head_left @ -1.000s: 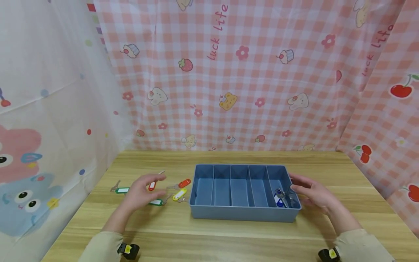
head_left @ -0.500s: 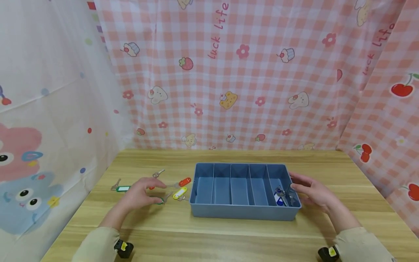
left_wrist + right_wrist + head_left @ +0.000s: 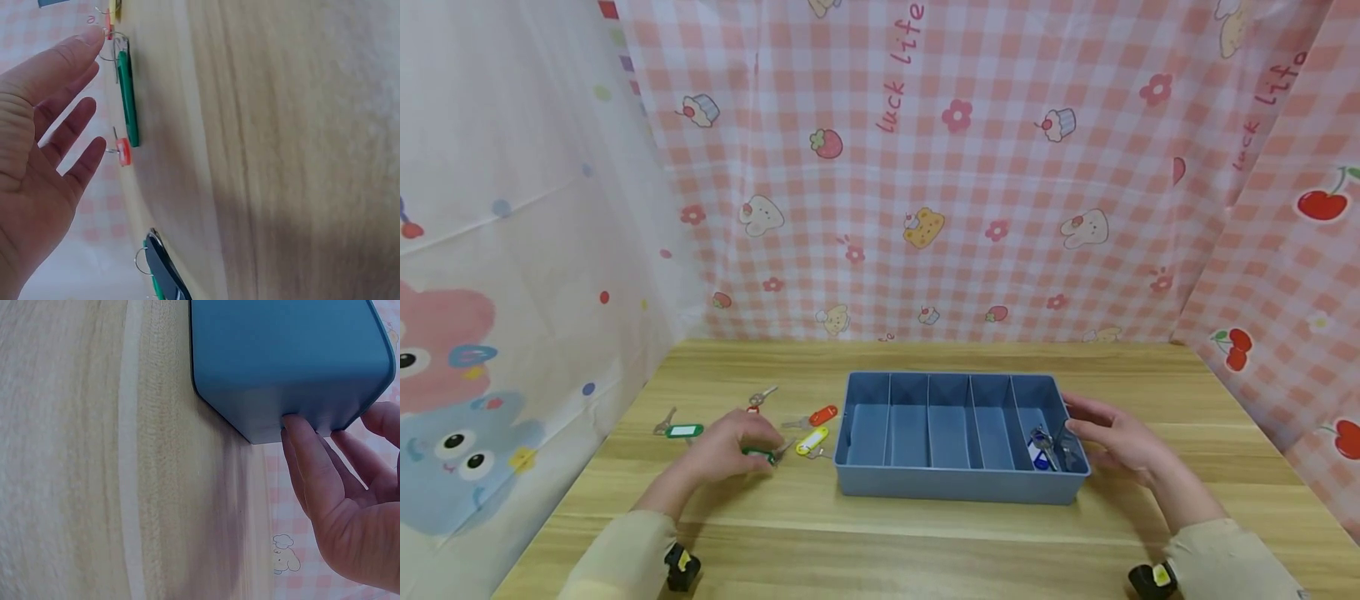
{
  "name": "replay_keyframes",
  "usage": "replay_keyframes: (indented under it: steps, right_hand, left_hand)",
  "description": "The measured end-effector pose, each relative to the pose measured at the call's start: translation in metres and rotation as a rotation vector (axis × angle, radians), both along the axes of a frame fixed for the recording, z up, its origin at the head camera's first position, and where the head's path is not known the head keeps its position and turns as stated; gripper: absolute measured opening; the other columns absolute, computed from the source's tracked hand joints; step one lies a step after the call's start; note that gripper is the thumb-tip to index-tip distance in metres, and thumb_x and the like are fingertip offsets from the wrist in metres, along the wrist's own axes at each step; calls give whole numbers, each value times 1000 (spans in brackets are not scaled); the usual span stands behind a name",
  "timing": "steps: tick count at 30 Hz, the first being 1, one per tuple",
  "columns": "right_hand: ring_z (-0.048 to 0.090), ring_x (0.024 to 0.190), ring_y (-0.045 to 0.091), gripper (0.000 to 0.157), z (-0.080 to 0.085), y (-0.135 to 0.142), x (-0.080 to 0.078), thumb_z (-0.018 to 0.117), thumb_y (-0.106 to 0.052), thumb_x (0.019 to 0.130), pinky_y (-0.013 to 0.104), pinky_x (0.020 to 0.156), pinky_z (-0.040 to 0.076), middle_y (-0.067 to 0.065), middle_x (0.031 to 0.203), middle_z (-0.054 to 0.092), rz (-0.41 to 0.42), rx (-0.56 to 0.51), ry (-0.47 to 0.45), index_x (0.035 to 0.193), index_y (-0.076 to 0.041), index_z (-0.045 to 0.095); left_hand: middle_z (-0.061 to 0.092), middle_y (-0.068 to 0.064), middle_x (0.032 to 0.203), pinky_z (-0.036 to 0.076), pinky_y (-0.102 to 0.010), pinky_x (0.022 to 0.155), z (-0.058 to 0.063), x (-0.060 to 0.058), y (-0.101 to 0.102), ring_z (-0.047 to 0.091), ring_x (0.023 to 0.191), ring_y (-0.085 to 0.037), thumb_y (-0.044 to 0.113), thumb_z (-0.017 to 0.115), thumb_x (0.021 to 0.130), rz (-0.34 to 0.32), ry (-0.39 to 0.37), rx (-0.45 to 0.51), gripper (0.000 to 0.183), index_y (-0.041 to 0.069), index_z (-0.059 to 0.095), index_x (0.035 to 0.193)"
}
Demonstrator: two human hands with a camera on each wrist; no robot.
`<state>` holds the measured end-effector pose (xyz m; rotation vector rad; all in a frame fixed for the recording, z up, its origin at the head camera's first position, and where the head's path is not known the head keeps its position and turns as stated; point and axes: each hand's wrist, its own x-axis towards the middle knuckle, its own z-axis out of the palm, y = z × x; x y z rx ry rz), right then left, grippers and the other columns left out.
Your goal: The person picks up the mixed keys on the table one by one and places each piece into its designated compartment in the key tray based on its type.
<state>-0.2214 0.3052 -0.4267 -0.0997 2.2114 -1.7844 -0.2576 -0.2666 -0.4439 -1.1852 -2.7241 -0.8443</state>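
Moved: L hand (image 3: 722, 450) lower than 0.5 s ago; R hand (image 3: 1116, 442) ~same.
L hand: relaxed, no grip seen.
R hand: fingers agst R end of blue-grey plastic box (image 3: 955, 486).
Tag: flat green plastic key tag (image 3: 760, 455), on wood-grain desk (image 3: 850, 542) just under L fingers, L of box; axis approx. L–R; L hand nearer.
Count: 2 green, 2 red tags (image 3: 823, 415), 1 yellow tag (image 3: 812, 442), 1+ blue tag (image 3: 1038, 456) in box.

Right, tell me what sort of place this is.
Likely a small screened-off indoor workspace: a wood-grain table bearing a blue five-compartment tray, with a pink gingham cloth backdrop behind.
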Motion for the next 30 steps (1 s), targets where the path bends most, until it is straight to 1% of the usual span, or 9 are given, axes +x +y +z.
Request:
replay_keyframes:
  steps: [3,6,11,16,20,26,28,30]
  right_hand:
    - [52,120,21,68,1,0,0,59,-20,101,51,98,46,31,156,22,-5,7,-2,153,4,23]
    - [51,122,22,69,2,0,0,60,-21,100,50,98,46,31,156,22,-11,8,-6,153,3,24]
    - [50,123,23,70,2,0,0,62,-22,100,50,99,46,31,156,23,-14,13,-11,153,3,25]
    - [50,123,24,70,2,-1,0,62,-23,100,51,98,46,30,156,24,-21,28,-12,153,2,26]
    - [49,125,28,69,2,-1,0,62,-24,100,52,98,46,30,156,24,-24,41,-4,153,2,26]
    - [47,128,32,69,2,-1,1,62,-24,100,53,99,45,30,156,24,-25,52,1,153,2,27]
    - [46,129,33,69,2,-1,1,62,-24,100,53,98,45,29,156,24,-27,54,-1,153,2,27]
    - [45,129,34,69,2,-1,1,62,-24,100,52,98,45,29,156,24,-27,54,-2,153,2,27]
  left_hand:
    - [72,1,95,51,-39,83,0,-1,0,64,89,-12,9,87,73,-7,-17,0,27,10,78,98]
    - [72,3,96,50,-39,85,0,1,-1,64,92,-12,9,87,74,16,-51,-20,27,11,78,98]
    - [71,6,95,47,-41,87,1,3,-1,62,92,-11,11,87,74,48,-77,-53,25,13,78,96]
    - [71,6,93,47,-38,84,1,5,-1,61,89,-10,9,86,74,58,-86,-25,21,14,78,92]
    - [70,7,91,48,-34,80,-1,4,-2,60,86,-9,10,86,75,67,-97,-7,18,16,78,90]
    - [70,10,86,51,-31,74,-5,0,-4,61,80,-9,7,85,76,67,-161,4,17,15,78,90]
    - [69,12,84,51,-30,73,-7,-1,-4,60,77,-9,7,85,76,67,-160,2,17,16,79,89]
    - [68,13,83,50,-30,72,-7,-2,-4,60,77,-8,7,85,76,63,-141,2,16,16,79,88]
